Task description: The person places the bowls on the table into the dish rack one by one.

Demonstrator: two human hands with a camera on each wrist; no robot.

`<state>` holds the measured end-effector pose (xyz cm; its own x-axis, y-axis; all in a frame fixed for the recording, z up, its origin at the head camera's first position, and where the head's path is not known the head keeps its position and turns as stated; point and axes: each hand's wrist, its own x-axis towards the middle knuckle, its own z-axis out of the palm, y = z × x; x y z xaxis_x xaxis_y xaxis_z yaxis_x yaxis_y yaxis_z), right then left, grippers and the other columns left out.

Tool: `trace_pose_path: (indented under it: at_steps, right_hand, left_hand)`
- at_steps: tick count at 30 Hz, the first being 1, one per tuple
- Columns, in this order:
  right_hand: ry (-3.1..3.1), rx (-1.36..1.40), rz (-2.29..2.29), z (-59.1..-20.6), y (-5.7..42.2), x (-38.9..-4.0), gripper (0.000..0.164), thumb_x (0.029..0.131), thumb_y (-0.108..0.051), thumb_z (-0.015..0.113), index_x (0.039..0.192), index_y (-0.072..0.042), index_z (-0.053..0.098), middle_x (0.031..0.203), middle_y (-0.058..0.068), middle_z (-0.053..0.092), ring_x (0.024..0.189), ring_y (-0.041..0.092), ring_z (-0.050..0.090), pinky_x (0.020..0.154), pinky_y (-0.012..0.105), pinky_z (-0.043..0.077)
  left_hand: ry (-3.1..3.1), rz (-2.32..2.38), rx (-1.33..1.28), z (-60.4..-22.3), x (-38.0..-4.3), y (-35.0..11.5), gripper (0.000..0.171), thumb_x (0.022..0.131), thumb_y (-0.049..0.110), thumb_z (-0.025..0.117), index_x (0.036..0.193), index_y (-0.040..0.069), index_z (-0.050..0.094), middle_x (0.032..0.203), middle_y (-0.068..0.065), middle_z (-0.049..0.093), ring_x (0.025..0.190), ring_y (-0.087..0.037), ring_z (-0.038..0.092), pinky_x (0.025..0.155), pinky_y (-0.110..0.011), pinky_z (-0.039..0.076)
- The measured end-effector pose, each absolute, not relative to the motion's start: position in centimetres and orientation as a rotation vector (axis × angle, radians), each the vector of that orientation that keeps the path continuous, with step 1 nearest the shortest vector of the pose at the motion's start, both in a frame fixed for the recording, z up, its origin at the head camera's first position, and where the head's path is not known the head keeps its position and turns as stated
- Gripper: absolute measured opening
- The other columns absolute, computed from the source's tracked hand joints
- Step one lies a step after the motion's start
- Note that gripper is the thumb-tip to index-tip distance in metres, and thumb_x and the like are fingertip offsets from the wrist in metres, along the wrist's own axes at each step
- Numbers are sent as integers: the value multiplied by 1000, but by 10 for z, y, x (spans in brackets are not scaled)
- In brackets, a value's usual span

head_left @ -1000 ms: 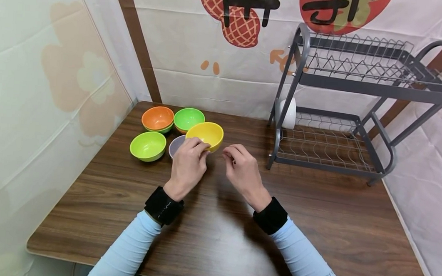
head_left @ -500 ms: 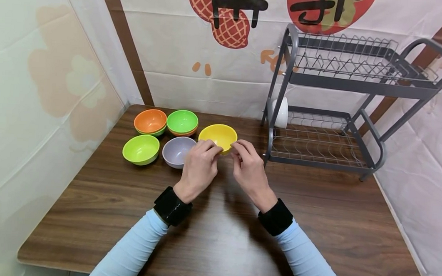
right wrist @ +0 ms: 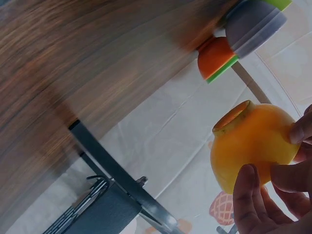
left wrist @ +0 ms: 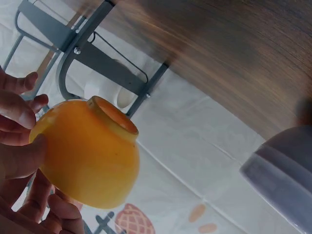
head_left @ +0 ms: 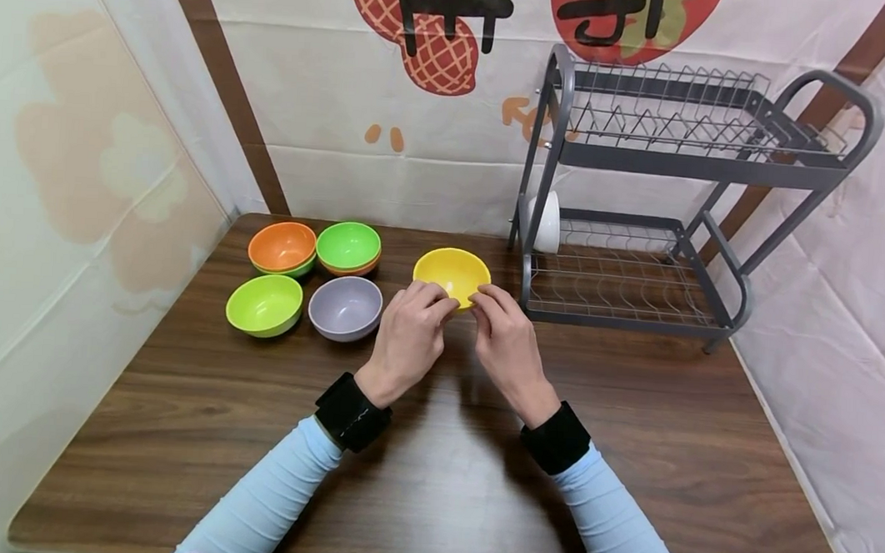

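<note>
A yellow bowl point(head_left: 452, 273) is held up off the wooden table, opening upward. My left hand point(head_left: 407, 333) pinches its near rim on the left, thumb against the outer wall. On the right side of the same rim, my right hand point(head_left: 510, 343) pinches it too. Both wrist views show the bowl's underside with its ring foot point(left wrist: 114, 117). Just left of my left hand stands a grey-purple bowl point(head_left: 346, 309) on the table.
Further left are a lime-green bowl point(head_left: 264, 306), an orange bowl point(head_left: 282, 247) nested in a green one, and a green bowl point(head_left: 349, 246) over an orange one. A two-tier dish rack point(head_left: 628, 324) stands at the back right, a white bowl point(head_left: 548, 224) upright on its lower tier.
The yellow bowl has moved right, away from above the grey-purple bowl, which now shows fully. My right hand has come up to the bowl's rim and taken hold. The head view has shifted.
</note>
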<state>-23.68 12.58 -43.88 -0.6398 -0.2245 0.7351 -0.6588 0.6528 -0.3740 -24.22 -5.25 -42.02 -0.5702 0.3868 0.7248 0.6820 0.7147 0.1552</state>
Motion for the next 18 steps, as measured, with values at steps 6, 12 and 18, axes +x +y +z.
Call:
trace_pose_path:
  at_steps: [6,12,18]
  right_hand:
    - [-2234,717,823,-440,133,-236,15,99,5,68,114,4,70,117,18,65,107,30,66,94,38,57]
    - [-2251,738,801,-443,141,-234,13,102,3,65,114,3,69,113,16,63,102,28,63,89,37,57]
    - [-2128,690,793,-448,146,-228,14,103,3,63,116,4,67,113,18,62,101,30,63,88,39,56]
  left_hand:
    - [-2202,-519,-849,-423,-247,-51,21,87,-10,70,101,3,80,99,-7,68,100,-28,61,75,-39,47]
    - [-2183,-488,-911,-421,-248,-48,32,83,-16,65,103,4,81,101,-6,69,108,-28,61,78,-39,48]
    - [-2112,-516,-960,-416,-245,-42,31,86,-15,68,107,4,82,110,-10,72,117,-30,60,83,-41,51]
